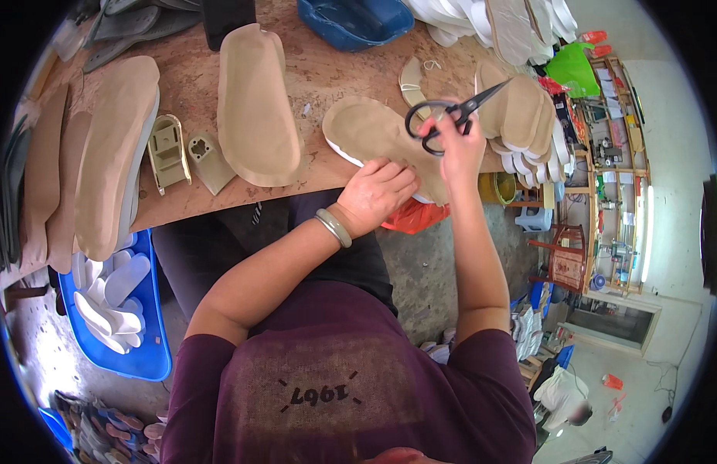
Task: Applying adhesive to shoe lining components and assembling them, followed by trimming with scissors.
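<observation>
A beige-topped shoe insole (361, 124) with a white edge lies at the near edge of the table. My left hand (376, 193), with a bangle at its wrist, is closed on the near side of this insole; its fingers lie over the top and the thumb is hidden. Above the insole's right part, my right hand (460, 147) holds black-handled scissors (482, 96). Their blades point away to the far right, clear of the insole, and look closed. A curved beige strip (411, 81) lies just beyond the scissors' handles.
Another beige insole (259, 108) and two gold moulded pieces (169, 155) lie left on the table (180, 69). Stacked insoles (521, 116) stand right; a blue basin (354, 23) is at the back. Below left, a blue tub (161, 340) holds white soles. A person (563, 398) is far right.
</observation>
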